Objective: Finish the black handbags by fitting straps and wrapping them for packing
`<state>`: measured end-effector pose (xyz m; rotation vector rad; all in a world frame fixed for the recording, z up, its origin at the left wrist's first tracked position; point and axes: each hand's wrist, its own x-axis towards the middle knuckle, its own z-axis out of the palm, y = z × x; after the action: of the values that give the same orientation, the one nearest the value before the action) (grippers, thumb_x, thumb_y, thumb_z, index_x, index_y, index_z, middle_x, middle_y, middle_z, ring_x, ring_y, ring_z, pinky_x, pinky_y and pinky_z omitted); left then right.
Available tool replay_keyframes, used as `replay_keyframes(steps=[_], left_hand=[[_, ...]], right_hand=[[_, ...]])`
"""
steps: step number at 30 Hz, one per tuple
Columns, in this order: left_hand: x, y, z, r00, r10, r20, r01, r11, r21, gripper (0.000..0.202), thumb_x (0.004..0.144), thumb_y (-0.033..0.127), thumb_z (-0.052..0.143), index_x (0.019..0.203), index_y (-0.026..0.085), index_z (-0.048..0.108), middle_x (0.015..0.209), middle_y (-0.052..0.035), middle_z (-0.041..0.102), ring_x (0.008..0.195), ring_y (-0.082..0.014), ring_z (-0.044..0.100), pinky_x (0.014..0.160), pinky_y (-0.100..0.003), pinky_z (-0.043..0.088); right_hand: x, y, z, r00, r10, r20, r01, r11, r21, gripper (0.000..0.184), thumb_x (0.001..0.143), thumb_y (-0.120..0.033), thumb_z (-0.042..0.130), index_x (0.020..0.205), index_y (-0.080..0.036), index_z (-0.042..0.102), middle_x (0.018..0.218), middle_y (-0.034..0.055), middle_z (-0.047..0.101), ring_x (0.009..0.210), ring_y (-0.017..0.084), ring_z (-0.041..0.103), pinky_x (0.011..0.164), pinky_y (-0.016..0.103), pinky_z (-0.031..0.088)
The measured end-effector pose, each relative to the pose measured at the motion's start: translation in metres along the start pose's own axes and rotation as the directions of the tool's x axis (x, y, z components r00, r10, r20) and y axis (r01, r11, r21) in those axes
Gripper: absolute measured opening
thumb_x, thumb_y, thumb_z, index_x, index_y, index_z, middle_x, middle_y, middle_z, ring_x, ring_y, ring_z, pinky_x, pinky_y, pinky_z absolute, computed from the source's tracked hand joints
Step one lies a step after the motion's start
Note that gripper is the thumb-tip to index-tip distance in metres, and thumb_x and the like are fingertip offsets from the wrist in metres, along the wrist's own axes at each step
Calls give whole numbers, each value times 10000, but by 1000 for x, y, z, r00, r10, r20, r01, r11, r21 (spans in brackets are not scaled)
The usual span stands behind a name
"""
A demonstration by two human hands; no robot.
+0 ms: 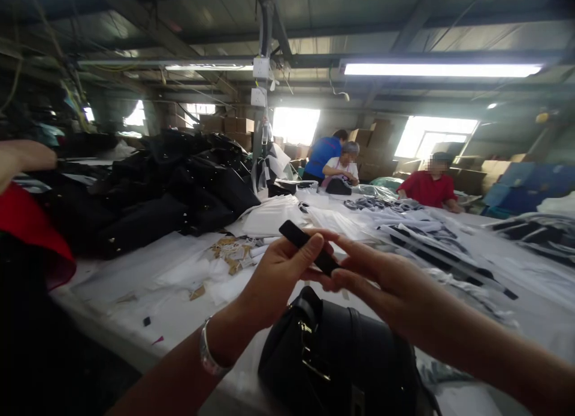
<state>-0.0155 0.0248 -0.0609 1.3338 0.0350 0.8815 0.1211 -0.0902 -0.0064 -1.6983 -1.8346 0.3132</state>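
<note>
My left hand [276,275] is closed round a short, flat black strip, perhaps a folded strap [293,231], with the thumb pressed along it. At the strip's lower right end, the fingers and thumb of my right hand [371,269] close on it. The strip slants down to the right, and its middle is partly hidden by my left thumb. Below both hands a black handbag [359,344] with gold-coloured metal fittings [309,356] rests on the table, its right side partly behind my right forearm.
A large pile of black bags [179,182] covers the table's left. White sheets [274,215] and brown scraps [231,254] lie ahead. Black and grey strips [449,257] spread rightward. Another person's red sleeve [31,230] reaches in at left; several people work across the table [130,320].
</note>
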Motion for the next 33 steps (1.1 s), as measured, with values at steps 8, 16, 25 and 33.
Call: replay_keyframes(steps=[8,16,25,33], left_hand=[[-24,-33,-32,859,-216,465,-350,417,839,285,711,414,849,873,227,707,834,-20,715,812,-229,666,1031,-504,383],[7,-19,-10,445,-531,721,-650,362,668,181,660,218,885,787,215,757,745,-41,715,707,-221,660,646,-290,458],[6,-4,-50,868,-306,390,-19,766,643,358,785,355,797,1117,226,757,1011,-68,679,868,-192,623,745,-258,493],[-8,-29,-36,955,-238,179,166,924,344,432,866,381,711,1249,186,673,1159,-99,672,970,-220,622,859,-320,481]], right_hand=[[-31,49,-19,958,281,-49,-251,912,325,387,933,-547,535,814,-194,640,723,-4,630,614,114,529,583,239,430],[-38,50,-12,957,275,-94,-223,901,371,381,934,-549,539,781,-204,595,586,-53,514,552,99,450,545,233,361],[-66,82,12,940,340,34,-298,766,570,460,853,-638,590,895,-180,618,680,-23,590,549,100,486,548,245,350],[-65,79,24,939,333,83,-314,736,600,536,812,-709,584,817,-175,632,605,-37,526,536,98,442,524,235,319]])
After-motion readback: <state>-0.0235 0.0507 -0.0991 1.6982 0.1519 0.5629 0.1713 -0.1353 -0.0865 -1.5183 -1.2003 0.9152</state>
